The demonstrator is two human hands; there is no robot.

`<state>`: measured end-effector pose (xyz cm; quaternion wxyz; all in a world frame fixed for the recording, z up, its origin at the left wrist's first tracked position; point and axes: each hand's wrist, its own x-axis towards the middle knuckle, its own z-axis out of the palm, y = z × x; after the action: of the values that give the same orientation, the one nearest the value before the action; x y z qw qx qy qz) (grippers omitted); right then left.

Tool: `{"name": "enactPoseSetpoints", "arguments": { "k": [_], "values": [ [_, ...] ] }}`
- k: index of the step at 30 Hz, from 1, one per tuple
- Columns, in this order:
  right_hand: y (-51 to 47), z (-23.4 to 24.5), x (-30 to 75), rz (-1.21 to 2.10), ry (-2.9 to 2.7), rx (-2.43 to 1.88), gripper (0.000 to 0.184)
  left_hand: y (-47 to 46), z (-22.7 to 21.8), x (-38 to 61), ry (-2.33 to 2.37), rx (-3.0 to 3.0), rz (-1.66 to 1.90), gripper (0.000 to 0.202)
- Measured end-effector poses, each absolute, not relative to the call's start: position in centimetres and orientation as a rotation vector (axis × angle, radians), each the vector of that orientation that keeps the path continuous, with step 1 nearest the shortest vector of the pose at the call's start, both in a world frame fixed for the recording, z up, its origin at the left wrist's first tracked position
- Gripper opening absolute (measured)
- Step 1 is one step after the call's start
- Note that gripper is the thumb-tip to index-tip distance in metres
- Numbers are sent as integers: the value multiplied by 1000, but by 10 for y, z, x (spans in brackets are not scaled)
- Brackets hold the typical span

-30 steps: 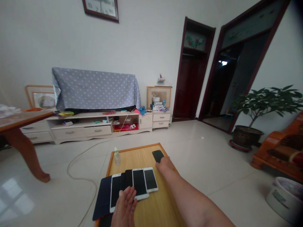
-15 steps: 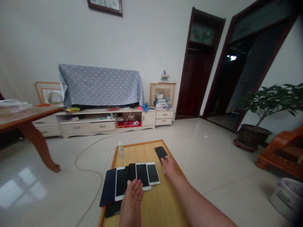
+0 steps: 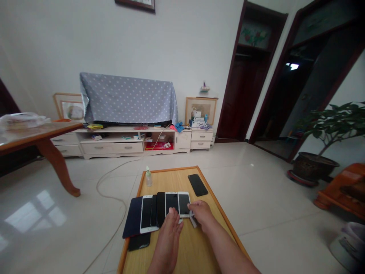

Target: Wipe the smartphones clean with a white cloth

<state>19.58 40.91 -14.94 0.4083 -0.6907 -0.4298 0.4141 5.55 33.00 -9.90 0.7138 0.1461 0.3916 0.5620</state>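
My left hand (image 3: 171, 228) lies flat, with the fingers stretched and close together. Its fingertips rest on the near end of a white-framed phone (image 3: 172, 201) in the row of phones (image 3: 158, 207) across the middle of the counter (image 3: 185, 251). My right hand (image 3: 202, 213) has bent fingers at the right end of this row, touching the near corner of the last white phone (image 3: 184, 202). A small pale thing (image 3: 194, 221) shows under these fingers; I cannot tell if I grip it. The phones lie side by side, some overlapping, long axes pointing away from me. One black phone (image 3: 197, 185) lies apart, beyond my right hand toward the far right corner, its far end leaning a little left. The right hand is clearly nearer to it. A small bottle (image 3: 148, 177) stands near the far left corner.
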Motion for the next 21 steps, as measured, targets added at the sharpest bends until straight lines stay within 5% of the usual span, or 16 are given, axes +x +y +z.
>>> {"name": "enactPoseSetpoints", "arguments": {
  "k": [10, 21],
  "values": [
    [410, -147, 194, 1147, -1066, -1690, 20, 334, -105, 55, 858, 306, 1241, 62],
    [410, -143, 187, 730, -1408, -1909, 31, 337, -109, 51, 818, 256, 1208, 67]
  ]
}}
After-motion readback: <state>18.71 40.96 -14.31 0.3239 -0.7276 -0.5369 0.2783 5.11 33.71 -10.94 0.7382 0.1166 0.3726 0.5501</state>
